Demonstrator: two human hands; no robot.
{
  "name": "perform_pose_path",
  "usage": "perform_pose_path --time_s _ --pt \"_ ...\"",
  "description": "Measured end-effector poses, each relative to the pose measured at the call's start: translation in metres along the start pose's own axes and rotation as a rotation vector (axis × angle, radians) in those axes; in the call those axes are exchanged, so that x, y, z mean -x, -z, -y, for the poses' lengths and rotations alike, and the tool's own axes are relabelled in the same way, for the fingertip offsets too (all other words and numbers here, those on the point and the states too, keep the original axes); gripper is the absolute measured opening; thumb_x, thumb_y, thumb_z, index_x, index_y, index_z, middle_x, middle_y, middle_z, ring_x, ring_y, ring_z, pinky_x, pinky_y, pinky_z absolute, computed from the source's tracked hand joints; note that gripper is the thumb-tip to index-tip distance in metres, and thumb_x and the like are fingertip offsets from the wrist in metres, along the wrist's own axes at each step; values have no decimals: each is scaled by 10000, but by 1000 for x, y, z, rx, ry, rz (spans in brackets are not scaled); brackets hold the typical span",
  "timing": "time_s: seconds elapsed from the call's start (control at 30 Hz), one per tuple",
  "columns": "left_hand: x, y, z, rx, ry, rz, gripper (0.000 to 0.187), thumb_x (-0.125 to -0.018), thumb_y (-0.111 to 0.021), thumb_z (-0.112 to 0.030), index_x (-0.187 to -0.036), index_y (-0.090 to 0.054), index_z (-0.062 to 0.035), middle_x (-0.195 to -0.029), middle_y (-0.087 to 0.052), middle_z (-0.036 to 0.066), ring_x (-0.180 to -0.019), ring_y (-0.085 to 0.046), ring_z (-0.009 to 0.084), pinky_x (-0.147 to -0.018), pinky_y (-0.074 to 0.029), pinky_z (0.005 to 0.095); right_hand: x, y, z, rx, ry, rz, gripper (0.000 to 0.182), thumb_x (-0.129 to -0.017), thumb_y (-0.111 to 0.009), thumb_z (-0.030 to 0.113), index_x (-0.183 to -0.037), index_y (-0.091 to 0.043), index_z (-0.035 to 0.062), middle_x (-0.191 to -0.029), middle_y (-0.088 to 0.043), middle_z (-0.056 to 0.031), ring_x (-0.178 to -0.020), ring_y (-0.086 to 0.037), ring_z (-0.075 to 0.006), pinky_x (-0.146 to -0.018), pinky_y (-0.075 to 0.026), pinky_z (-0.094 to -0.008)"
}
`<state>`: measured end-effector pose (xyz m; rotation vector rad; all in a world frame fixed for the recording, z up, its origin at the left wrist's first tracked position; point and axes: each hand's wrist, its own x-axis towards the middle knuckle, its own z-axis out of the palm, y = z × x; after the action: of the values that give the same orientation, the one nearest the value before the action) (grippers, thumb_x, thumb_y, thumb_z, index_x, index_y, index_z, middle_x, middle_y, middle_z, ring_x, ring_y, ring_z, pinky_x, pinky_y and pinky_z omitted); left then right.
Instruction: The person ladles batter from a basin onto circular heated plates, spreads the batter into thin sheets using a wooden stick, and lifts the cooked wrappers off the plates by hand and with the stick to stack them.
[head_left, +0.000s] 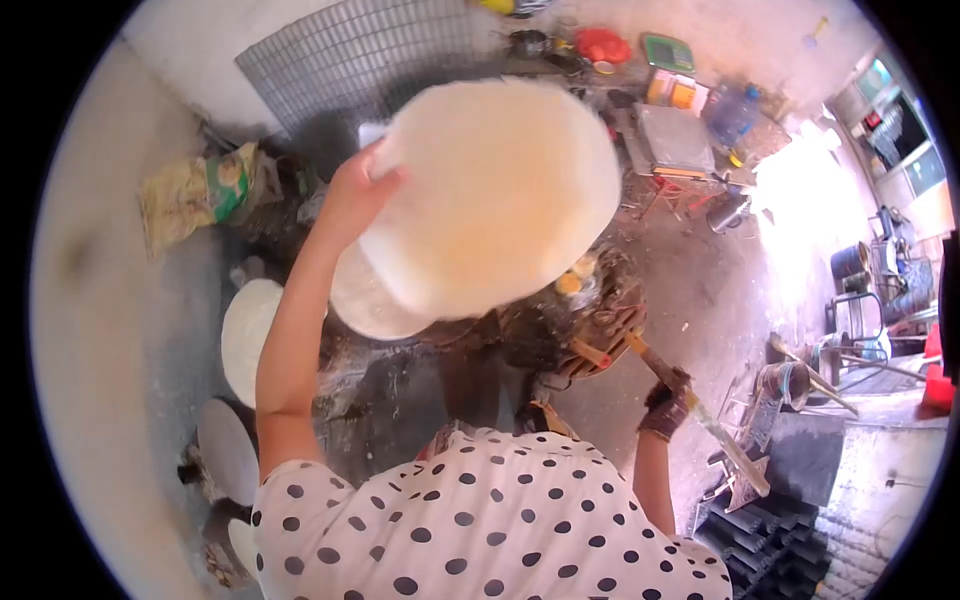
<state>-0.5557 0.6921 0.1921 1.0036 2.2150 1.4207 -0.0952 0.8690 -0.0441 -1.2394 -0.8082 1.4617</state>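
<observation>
My left hand (362, 195) is bare and closed on the left edge of a large pale round disc (500, 200), thumb on its top face. The disc is held up, slightly blurred, with a yellowish middle. Beneath its lower left part, a second pale round disc (375, 300) is partly covered. My right hand (665, 405), in a dark glove, is wrapped round a long wooden stick (715, 435) that slants down to the right. Just left of the stick's upper end sits a brown basket (608, 362) with a red-tipped wooden handle (590, 352) in it.
More round pale discs (248, 335) lean along the left wall, near a yellow-green sack (195, 195). A wire grid (350, 55) leans at the back. Back right, a low stand (675, 138) is beside a blue water jug (735, 115). Dark ridged pieces (765, 545) are stacked lower right.
</observation>
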Motion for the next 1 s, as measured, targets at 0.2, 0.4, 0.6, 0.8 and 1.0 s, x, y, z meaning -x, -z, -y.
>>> perform_pose_path --time_s 0.2,0.4,0.6,0.8,1.0 --pt "-138 -90 130 518 242 -199 304 -882 -597 -109 -1148 -554 32 -1050 -636 81 -870 -628 132 -707 -503 258 -55 38 37 44 25 -206 355 -868 -583 415 -983 -631 83 -542 -445 27 -394 -366 -77 -353 -256 -220" --pt "-223 -193 271 821 405 -629 413 -827 -671 -133 -1156 -532 76 -1109 -620 145 -976 -617 237 -801 -508 338 -50 45 40 73 -36 -315 416 -871 -585 466 -1025 -601 80 -555 -434 36 -402 -362 -66 -359 -254 -213" --pt "-222 -232 329 726 694 -755 472 -816 -673 -156 -1173 -509 105 -1118 -612 180 -960 -629 255 -794 -520 340 -62 80 36 148 1 -381 474 -811 -626 502 -1001 -593 69 -567 -425 36 -414 -353 -69 -366 -253 -213" --pt "-243 -193 345 478 574 -618 476 -788 -670 -177 -1206 -537 9 -1172 -579 191 -974 -621 287 -812 -510 377 -97 69 61 173 -6 -326 487 -792 -651 499 -1005 -600 65 -579 -441 28 -409 -351 -74 -355 -245 -225" --pt "-197 -278 210 -676 -64 -658 377 -769 -632 -139 -1142 -619 -89 -1230 -535 149 -1159 -482 299 -993 -373 416 -180 104 48 226 13 -156 386 -845 -590 385 -984 -611 26 -555 -451 5 -387 -374 -87 -341 -265 -231"
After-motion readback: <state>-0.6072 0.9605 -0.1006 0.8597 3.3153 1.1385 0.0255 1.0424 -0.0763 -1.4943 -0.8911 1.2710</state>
